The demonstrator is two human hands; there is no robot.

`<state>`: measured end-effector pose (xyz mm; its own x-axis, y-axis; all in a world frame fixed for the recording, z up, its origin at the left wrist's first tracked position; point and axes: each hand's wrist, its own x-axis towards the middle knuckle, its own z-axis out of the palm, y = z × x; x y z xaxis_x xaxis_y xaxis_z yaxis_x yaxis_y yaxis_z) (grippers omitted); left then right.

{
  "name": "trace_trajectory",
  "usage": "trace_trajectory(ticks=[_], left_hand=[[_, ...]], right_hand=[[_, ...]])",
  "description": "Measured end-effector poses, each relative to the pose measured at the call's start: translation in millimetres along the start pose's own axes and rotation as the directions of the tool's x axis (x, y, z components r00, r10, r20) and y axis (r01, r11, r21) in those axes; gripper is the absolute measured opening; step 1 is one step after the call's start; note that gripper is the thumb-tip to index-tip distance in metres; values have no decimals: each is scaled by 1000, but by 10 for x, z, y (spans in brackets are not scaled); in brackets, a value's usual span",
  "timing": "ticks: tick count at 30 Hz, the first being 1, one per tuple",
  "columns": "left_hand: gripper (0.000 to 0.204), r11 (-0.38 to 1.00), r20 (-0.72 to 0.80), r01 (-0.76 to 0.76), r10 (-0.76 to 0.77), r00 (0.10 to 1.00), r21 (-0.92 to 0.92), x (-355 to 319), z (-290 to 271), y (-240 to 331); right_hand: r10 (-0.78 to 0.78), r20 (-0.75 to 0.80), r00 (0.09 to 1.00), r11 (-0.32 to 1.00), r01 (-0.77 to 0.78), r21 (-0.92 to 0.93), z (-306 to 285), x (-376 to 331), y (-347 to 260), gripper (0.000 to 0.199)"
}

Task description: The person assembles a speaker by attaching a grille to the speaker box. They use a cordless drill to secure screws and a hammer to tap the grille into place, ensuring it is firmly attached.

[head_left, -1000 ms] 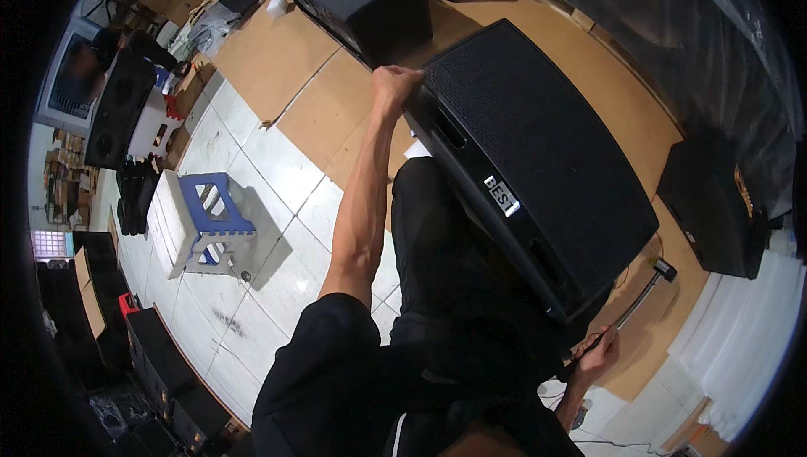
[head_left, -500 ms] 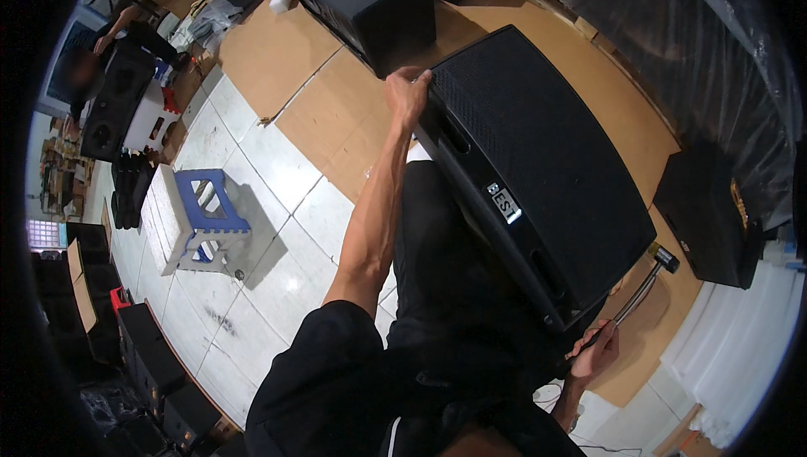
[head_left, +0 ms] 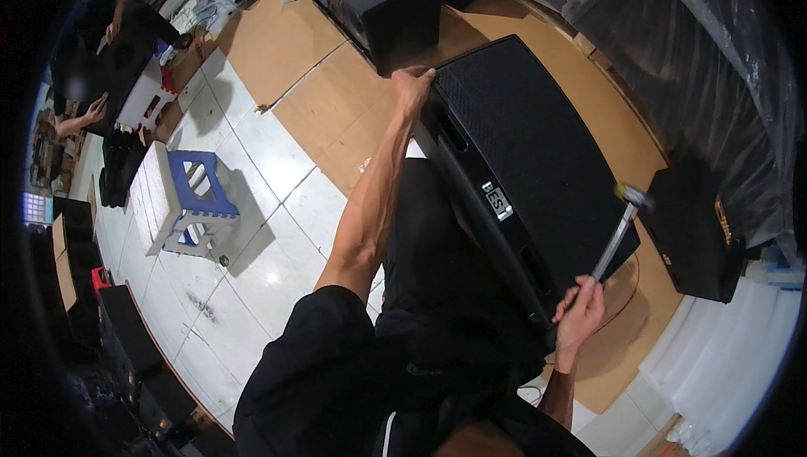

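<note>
A long black loudspeaker cabinet [head_left: 538,146] with a curved front lies slanted across my lap area, a small silver badge [head_left: 496,201] on its near side. My left hand [head_left: 412,91] is closed on the cabinet's far-left corner, the fingertips partly hidden behind it. In my right hand [head_left: 580,314] is a hammer with a metal handle [head_left: 612,243] and a yellow-and-black head. That head is held up over the cabinet's right end and is somewhat blurred.
Cardboard sheets [head_left: 319,121] cover part of the tiled floor. A blue-and-white folding stool [head_left: 202,184] stands left. Other black speakers [head_left: 370,3] are at the back and right [head_left: 693,234]. White foam wrap [head_left: 714,356] lies right. Another person [head_left: 109,45] works at far left.
The hammer and my right hand have risen from beside the cabinet's right end to above it. My left hand keeps its hold. The other person's hand has come into view over a speaker.
</note>
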<state>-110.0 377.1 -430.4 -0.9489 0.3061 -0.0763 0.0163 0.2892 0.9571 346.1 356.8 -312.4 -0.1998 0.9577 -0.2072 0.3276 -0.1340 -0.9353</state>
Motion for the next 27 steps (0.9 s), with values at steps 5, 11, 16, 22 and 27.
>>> trace_trajectory(ticks=[5,11,16,22,27], left_hand=[[30,999,-5,-11,11,1000,-41,-19,25,-1],[29,994,-57,-82,86,995,77,-41,69,-66],[29,992,-96,-104,111,989,67,-90,94,-66],[29,934,-123,-273,306,944,229,-143,94,-87],[27,908,-80,-294,331,940,299,-98,85,-73]], right_hand=[[-21,307,951,997,44,-69,619,317,-337,23],[-145,446,883,951,249,-184,1128,515,-419,32],[-56,420,906,969,151,-196,1145,477,-404,33],[-52,410,910,957,163,-241,1167,508,-342,32],[-221,462,859,895,366,-254,1344,715,-341,36]])
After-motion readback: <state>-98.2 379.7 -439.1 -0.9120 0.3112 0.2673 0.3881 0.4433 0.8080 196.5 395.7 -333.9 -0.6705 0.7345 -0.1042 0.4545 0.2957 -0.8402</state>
